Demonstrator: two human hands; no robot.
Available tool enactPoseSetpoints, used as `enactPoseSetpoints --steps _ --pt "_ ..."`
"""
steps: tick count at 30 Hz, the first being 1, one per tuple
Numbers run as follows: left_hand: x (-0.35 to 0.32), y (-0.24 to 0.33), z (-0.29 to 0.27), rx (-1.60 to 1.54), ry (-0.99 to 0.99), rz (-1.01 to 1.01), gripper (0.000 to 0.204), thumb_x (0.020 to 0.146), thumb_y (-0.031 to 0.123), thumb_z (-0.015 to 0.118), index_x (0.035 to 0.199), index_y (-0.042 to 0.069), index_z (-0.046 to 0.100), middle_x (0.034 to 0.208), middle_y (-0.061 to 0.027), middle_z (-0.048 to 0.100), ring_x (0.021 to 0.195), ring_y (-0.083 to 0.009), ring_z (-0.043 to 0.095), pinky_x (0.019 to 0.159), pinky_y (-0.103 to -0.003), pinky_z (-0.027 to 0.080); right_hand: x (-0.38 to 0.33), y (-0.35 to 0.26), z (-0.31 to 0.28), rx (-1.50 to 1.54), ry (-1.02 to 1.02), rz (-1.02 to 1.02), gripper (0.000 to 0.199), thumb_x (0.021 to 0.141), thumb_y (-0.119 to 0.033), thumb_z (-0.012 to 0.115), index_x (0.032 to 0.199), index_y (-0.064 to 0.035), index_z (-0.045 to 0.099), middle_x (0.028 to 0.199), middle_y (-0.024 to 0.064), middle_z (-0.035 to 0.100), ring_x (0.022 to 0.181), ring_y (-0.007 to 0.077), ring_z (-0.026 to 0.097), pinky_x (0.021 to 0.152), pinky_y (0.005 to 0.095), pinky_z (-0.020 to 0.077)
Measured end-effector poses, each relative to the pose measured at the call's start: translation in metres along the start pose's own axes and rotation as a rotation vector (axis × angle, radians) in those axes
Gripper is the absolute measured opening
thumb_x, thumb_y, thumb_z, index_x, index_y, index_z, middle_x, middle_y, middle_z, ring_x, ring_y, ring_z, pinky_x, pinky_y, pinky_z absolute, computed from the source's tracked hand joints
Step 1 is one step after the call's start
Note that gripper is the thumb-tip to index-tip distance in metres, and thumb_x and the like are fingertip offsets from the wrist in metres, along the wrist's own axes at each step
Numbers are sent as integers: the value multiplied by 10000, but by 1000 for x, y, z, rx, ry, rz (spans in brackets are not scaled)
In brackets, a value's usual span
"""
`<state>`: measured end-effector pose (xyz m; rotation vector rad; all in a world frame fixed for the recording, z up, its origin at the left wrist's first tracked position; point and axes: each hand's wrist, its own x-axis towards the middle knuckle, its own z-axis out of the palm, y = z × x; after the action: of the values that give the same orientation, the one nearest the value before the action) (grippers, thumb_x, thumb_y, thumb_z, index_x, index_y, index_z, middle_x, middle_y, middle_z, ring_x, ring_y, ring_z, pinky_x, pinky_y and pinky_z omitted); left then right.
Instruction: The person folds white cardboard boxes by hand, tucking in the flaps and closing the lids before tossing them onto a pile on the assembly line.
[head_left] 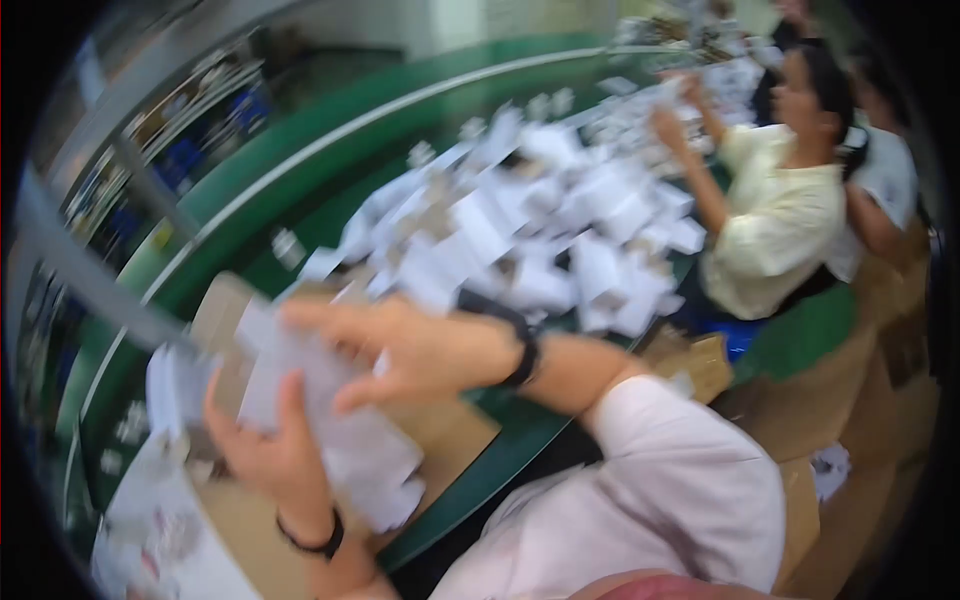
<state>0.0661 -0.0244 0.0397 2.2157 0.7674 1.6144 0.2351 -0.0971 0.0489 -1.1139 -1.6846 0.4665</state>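
Observation:
My left hand (275, 450), with a dark band at the wrist, is held thumb up with its fingers apart, next to a white carton piece (265, 360). Motion blur hides whether it touches the piece. Over the top of the white pieces reaches my right hand (425, 345), wearing a dark wristwatch, its fingers stretched to the left and the thumb apart. Below the hands, white carton blanks (370, 460) lie on a brown cardboard sheet (450, 435). A grey-brown flap (217, 315) stands up behind the left hand's fingers.
A large heap of white boxes (530, 220) covers the green conveyor (330, 190) ahead. On the right a person in a pale yellow top (785, 215) works at the heap, others beyond. Grey metal posts (95, 275) rise at left. An opened brown carton (695, 370) stands right.

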Motion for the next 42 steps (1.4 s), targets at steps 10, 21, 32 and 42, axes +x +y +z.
enactPoseSetpoints --steps 10,21,32,42 --pt "-3 8 2 -545 -374 -382 194 884 152 547 976 -18 536 758 -13 546 624 -54 456 558 -185 357 8 3 -5 273 293 -42 561 779 -37 590 1294 -84 372 874 98 597 653 148 515 614 241 419" --pt "1 8 11 -113 -317 -34 197 814 115 578 695 28 448 624 -152 468 561 -333 469 497 -391 369 10 7 -3 -232 237 -172 480 776 -77 652 1227 -38 493 1123 96 587 838 136 583 739 249 490" --pt "-4 4 20 47 -297 169 195 776 91 626 720 29 450 665 -115 485 601 -289 484 522 -370 389 8 1 -15 -455 267 -100 522 721 -299 729 1100 13 551 958 111 626 898 210 619 782 288 477" --pt "-6 3 32 -692 -489 -23 799 804 164 657 1317 88 49 1090 -185 490 960 -245 537 795 -358 443 8 19 -15 -4 147 -172 335 642 -212 800 786 -29 559 685 39 558 627 106 506 545 245 415"
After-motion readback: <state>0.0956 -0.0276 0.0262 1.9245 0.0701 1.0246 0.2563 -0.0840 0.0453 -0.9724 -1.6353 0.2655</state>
